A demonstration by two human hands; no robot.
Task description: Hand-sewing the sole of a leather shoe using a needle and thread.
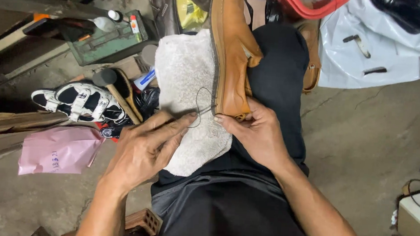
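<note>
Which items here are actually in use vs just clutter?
In use:
tan leather shoe, steadied by right hand
dark thread and needle tool, pinched by left hand
white fleece cloth on the lap

Lying about:
black-and-white sandal
mallet
green toolbox
pink bag
white plastic bag

white sandal (78, 101), pink bag (57, 154), green toolbox (109, 42)
</note>
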